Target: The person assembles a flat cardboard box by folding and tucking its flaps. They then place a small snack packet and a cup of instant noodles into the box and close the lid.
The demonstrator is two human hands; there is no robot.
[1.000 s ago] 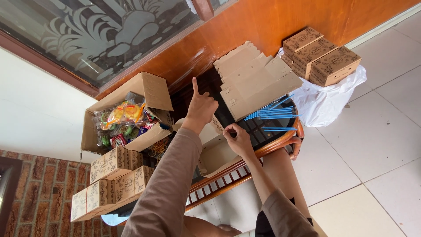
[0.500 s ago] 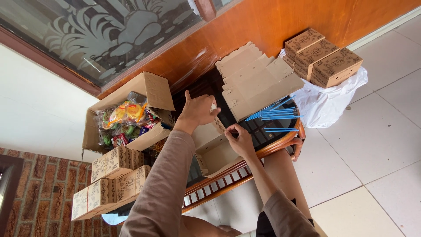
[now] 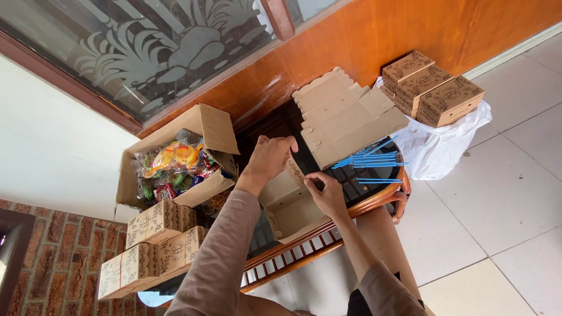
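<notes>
The landmark is the small dark glass-topped table with a curved wooden rim (image 3: 383, 199). On it, toward the person's edge, sits a half-formed brown cardboard box with an open top (image 3: 291, 206), its hollow facing up and its long axis running from the table's near rail toward the wooden wall panel behind.

Both hands meet at the box's far end, where a printed flap stands up. The left hand (image 3: 270, 159) comes over that flap from the far side, fingers curled and pressing on its upper edge. The right hand (image 3: 328, 193) sits on the near side of the same flap, thumb and forefinger narrowed to a pinch on the flap's edge. So the flap lies between the two hands, and the right is the nearer one to the box's open hollow.

Farther back on the table lies a stack of flat unfolded cardboard blanks (image 3: 345, 120), with a bundle of thin blue sticks (image 3: 369, 164) just beside it, between the blanks and the table's rim.
</notes>
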